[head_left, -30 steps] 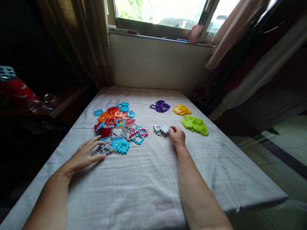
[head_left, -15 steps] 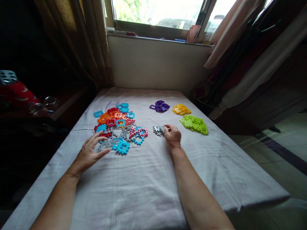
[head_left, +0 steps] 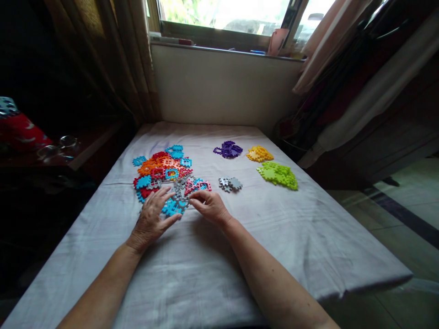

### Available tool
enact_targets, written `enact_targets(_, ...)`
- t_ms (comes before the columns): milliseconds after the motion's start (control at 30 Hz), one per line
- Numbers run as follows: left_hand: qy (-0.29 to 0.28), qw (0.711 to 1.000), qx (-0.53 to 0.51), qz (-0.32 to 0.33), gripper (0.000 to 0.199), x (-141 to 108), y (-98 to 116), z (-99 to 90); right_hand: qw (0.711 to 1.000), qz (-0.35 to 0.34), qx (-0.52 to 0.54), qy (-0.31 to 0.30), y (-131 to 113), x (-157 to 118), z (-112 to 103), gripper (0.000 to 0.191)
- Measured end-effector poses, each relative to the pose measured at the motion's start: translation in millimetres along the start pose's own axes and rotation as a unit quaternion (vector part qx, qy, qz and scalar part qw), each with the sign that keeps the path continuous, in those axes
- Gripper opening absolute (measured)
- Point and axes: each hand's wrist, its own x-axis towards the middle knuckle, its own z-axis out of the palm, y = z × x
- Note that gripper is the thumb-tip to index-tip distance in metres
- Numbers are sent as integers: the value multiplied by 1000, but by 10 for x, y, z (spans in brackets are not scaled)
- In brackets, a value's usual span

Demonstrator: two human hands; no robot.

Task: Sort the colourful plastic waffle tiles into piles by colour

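Note:
A mixed pile of interlocking plastic building pieces (head_left: 158, 173) in red, orange, blue and grey lies on the left half of the table. My left hand (head_left: 151, 221) rests at its near edge, fingers apart, partly covering blue pieces (head_left: 174, 207). From the right, my right hand (head_left: 211, 208) reaches to the same edge, thumb and forefinger pinched on a grey piece (head_left: 185, 201) whose outline is partly hidden. Farther right, a few grey pieces (head_left: 230, 183) lie together on the cloth, apart from both hands.
Purple pieces (head_left: 228, 150), yellow pieces (head_left: 259, 154) and lime green pieces (head_left: 277, 175) form separate heaps toward the back right. A pale cloth (head_left: 206, 283) covers the table. Behind it are a wall and window; a dark side shelf (head_left: 85, 146) stands at left.
My right hand has left the small grey group and moved left to the mixed pile, pinching a grey piece there. My left hand has shifted right over the pile's near edge.

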Motion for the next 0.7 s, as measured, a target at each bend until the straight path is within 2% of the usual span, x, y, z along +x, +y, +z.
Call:
enact_targets(67,5,1000,7,-17,58,5,-47,-53,999,18,-10,44,74,43,-197,18)
enact_targets(200,9,996,45,-76,41,-38,-304,-263,980,88,-98,148,270,73,-718,21)
enact_targets(300,10,993,66,-101,39,-107,-553,-427,963,102,-174,179,406,42,-974,21)
enact_targets(400,-3,991,70,-111,43,-169,-727,-511,955,80,-218,186,521,8,-1048,18)
enact_targets(467,-23,990,70,-117,44,-196,-772,-516,951,80,-230,191,588,-7,-1045,16)
enact_targets(700,-106,982,97,-124,47,-238,-667,-417,932,86,-269,225,708,-18,-1088,21)
